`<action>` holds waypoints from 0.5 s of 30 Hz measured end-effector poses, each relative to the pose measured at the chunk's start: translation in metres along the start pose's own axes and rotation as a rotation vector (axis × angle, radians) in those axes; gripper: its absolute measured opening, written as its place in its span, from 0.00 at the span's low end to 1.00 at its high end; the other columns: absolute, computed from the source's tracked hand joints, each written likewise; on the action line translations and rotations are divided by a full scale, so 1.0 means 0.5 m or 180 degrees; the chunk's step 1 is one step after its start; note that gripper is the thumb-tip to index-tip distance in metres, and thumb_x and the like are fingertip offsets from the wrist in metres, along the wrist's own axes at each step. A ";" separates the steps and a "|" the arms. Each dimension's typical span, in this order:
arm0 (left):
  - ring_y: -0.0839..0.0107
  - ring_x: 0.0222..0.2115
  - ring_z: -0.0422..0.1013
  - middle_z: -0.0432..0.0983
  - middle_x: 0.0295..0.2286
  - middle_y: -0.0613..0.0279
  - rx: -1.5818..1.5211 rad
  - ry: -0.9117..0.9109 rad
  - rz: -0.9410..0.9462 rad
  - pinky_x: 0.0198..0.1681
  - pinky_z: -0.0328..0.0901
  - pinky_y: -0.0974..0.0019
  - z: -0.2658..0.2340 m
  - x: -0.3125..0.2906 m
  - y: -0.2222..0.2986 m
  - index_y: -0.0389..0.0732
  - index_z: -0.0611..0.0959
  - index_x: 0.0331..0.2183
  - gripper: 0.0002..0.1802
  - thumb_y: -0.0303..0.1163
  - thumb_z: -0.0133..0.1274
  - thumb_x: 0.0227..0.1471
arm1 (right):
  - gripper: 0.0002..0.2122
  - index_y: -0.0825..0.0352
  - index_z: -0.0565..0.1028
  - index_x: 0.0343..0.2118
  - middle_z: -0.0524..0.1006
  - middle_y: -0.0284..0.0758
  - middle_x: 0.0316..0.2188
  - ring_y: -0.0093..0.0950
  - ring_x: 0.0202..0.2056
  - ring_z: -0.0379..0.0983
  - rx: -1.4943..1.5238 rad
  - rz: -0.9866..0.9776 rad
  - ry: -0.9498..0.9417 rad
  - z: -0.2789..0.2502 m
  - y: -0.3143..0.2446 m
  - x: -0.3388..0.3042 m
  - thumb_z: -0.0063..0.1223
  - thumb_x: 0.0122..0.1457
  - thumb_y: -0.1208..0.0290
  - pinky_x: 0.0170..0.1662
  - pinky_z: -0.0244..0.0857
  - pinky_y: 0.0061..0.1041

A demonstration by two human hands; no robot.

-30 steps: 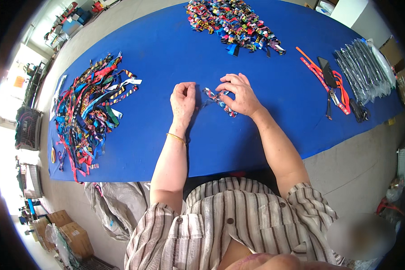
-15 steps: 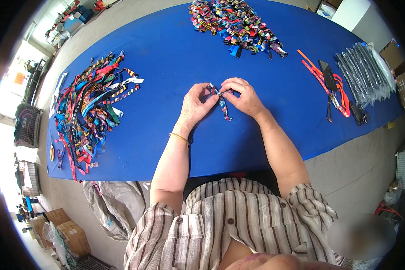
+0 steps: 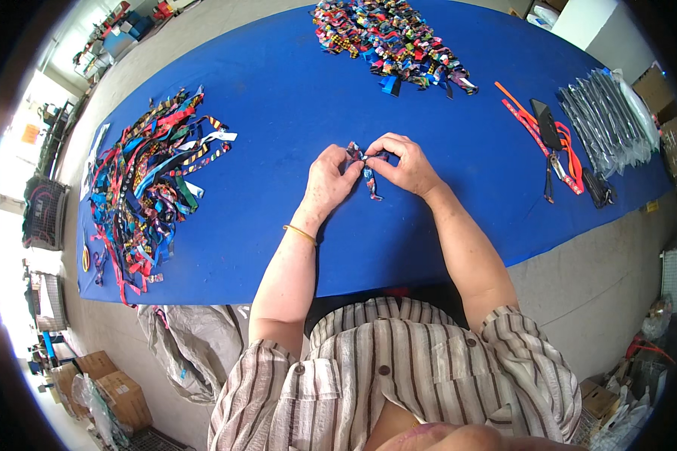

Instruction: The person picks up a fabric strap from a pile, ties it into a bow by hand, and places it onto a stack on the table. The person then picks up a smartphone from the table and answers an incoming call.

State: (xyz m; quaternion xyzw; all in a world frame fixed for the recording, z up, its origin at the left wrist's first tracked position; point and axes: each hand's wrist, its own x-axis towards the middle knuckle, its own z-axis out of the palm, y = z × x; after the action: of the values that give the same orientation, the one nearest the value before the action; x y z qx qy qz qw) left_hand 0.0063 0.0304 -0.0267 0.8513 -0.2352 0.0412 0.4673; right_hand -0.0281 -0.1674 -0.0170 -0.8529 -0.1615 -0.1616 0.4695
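A short dark patterned fabric ribbon (image 3: 370, 184) with blue and red patches is pinched between my two hands over the blue table. My left hand (image 3: 329, 177) grips it from the left, thumb against fingers. From the right, my right hand (image 3: 403, 164) pinches it with thumb and forefinger close to the left fingertips. One end hangs down toward me, and other bits stick out above and behind the right fingers. It seems folded or knotted at the fingertips, though they cover that spot.
Loose multicoloured ribbons (image 3: 147, 188) lie heaped on the left of the blue table (image 3: 278, 98). A dense pile of short knotted ribbons (image 3: 391, 41) is at the far side. On the right are a black phone (image 3: 547, 124), orange-red lanyards (image 3: 572, 154) and plastic-wrapped packets (image 3: 605, 124).
My right fingers have shifted slightly, and a ribbon end now shows behind them on the right. The ribbon's upper part is more bunched between the hands.
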 end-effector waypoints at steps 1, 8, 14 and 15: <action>0.72 0.26 0.69 0.74 0.25 0.62 0.0133 0.0001 0.0082 0.31 0.65 0.66 0.001 0.000 0.000 0.35 0.81 0.29 0.10 0.31 0.64 0.49 | 0.07 0.65 0.80 0.33 0.79 0.34 0.30 0.30 0.34 0.77 -0.0071 -0.0096 0.0034 0.002 0.005 -0.001 0.63 0.53 0.70 0.43 0.68 0.29; 0.75 0.28 0.72 0.80 0.29 0.63 -0.0329 0.0441 -0.0007 0.34 0.68 0.69 0.001 0.002 -0.013 0.35 0.84 0.37 0.09 0.29 0.60 0.55 | 0.04 0.68 0.81 0.34 0.79 0.34 0.33 0.25 0.36 0.76 0.0172 0.0310 0.0473 0.008 0.015 0.003 0.60 0.57 0.75 0.41 0.68 0.24; 0.83 0.27 0.70 0.79 0.27 0.69 -0.1162 0.0472 -0.0667 0.32 0.65 0.77 -0.004 0.013 -0.029 0.35 0.84 0.39 0.08 0.28 0.57 0.59 | 0.06 0.67 0.82 0.34 0.80 0.35 0.32 0.25 0.34 0.76 0.0395 0.0531 0.0726 0.007 0.022 0.003 0.61 0.57 0.71 0.40 0.69 0.25; 0.83 0.27 0.70 0.79 0.27 0.68 -0.1486 0.0516 -0.0734 0.32 0.65 0.77 -0.006 0.013 -0.028 0.35 0.84 0.39 0.08 0.28 0.57 0.59 | 0.06 0.67 0.82 0.34 0.80 0.35 0.32 0.25 0.34 0.76 0.0364 0.0554 0.0727 0.007 0.021 0.004 0.62 0.57 0.71 0.40 0.68 0.25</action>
State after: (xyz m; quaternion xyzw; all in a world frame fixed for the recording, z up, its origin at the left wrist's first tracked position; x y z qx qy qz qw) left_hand 0.0188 0.0368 -0.0338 0.7356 -0.1016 0.0004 0.6698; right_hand -0.0215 -0.1695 -0.0257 -0.8116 -0.0414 -0.2068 0.5448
